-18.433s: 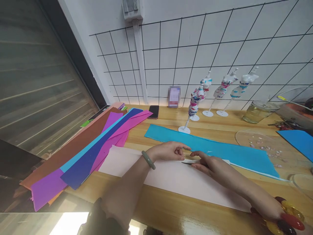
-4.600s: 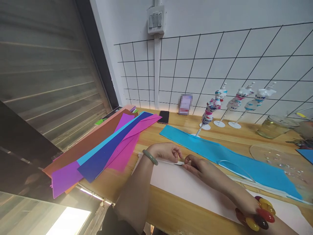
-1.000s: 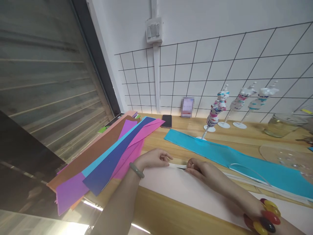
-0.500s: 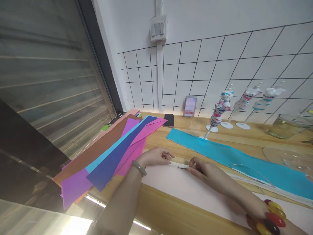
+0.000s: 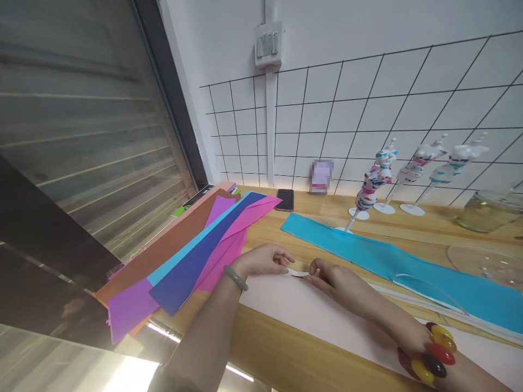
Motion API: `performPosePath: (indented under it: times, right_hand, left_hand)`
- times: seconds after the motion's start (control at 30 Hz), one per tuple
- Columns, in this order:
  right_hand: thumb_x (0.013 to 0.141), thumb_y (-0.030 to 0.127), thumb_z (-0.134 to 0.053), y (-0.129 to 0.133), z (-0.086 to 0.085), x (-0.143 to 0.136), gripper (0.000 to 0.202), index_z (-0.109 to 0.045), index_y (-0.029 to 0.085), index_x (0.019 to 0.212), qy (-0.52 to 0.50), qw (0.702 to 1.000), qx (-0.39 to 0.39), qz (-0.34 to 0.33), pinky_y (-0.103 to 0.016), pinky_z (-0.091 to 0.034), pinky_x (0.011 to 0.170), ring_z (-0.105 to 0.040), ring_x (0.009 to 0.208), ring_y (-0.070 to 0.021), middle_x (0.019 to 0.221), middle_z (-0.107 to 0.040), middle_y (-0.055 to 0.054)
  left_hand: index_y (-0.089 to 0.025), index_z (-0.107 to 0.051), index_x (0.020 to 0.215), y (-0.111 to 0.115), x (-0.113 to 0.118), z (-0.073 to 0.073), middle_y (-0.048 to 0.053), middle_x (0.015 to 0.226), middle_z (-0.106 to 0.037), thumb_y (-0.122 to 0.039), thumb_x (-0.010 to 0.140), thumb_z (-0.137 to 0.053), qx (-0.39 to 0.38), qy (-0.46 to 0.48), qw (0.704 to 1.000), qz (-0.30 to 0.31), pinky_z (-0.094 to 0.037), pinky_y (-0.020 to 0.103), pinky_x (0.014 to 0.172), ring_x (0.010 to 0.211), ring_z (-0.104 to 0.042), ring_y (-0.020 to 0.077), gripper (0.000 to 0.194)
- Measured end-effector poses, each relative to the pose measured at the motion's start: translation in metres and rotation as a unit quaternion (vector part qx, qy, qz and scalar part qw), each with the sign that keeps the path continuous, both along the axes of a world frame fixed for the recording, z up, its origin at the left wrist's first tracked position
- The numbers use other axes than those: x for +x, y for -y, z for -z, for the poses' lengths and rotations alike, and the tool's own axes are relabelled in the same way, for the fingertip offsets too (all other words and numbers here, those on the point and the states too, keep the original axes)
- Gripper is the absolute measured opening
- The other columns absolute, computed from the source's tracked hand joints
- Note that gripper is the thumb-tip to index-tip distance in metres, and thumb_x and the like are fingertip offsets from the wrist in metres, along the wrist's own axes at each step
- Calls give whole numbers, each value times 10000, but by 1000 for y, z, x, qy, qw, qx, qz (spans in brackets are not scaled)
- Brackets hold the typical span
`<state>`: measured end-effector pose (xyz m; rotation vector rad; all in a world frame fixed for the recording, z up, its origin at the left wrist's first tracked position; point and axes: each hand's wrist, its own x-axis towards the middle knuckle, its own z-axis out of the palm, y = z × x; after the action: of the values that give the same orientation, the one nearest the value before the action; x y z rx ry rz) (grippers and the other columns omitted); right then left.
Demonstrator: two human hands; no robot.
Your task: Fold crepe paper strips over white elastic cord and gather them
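Evidently, in the head view, work centres on a narrow white strip (image 5: 298, 273) along the far edge of a pale sheet (image 5: 294, 305). The right hand (image 5: 337, 280) pinches it; the left hand (image 5: 267, 260) curls at its other end, grip unclear. Such a thin strip calls for light, even handling. The wooden table (image 5: 261, 340) bears blue material (image 5: 347, 246) beyond, before a gridded wall (image 5: 347, 32).

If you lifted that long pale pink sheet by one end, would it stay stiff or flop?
The pale pink sheet would probably sag, being long and thin-looking. It is likely light for its size, given that thinness. Lying flat on the smooth-looking table, it may slide if pushed.
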<state>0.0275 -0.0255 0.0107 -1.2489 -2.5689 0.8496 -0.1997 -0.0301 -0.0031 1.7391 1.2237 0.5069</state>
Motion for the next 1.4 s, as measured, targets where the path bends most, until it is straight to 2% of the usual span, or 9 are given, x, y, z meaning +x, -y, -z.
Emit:
performPosePath:
  times: [0.83,1.4]
  right_hand:
    - [846,438,-378,2,-3,1,228,-471,235,801,-10,1000,14,-8,-227,-307,493,-491,552,-131,614,-579,24]
    - [845,466,-371,1,-3,-5,258,-486,238,882,-3,1000,5,-14,-245,-339,531,-522,598,-155,659,-614,18]
  left_hand:
    - [-181,-599,1039,1,0,0,15,850,-629,-256,698,-614,-1,6,1000,1,-413,212,624,750,-582,118,350]
    - [-162,-592,1041,-1,-6,1,15,815,-633,-162,707,-562,1,37,999,-6,-421,213,643,753,-583,113,336]
